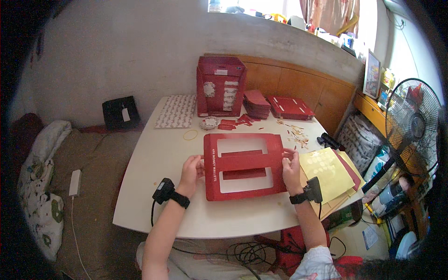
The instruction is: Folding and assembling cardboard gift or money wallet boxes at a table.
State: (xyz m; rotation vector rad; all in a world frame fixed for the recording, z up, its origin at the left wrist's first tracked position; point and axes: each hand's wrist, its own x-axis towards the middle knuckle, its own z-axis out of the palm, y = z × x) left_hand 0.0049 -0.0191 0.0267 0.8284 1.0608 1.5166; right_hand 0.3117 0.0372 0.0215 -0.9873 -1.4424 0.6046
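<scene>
A red cardboard sleeve [245, 162] with two cut-out windows is held up flat over the white table between my hands. My left hand [192, 174] grips its left edge, fingers bent behind it. At the opposite edge my right hand [291, 170] holds it, thumb and fingers around the side. The table shows pale through the windows. Just right of my right hand lie yellow sheets [326, 172] with round clear stickers. Beyond the sleeve are small red card scraps [227, 124] and a dish of white bits [209, 122].
At the back of the table [149, 205] stands a tall red box [221, 88], with a patterned sheet [176, 111] to its left. Stacked red cards [256, 103] and flat red pieces [290, 108] lie right of it. A black fan [415, 123] stands far right; cables [252, 252] hang below the table.
</scene>
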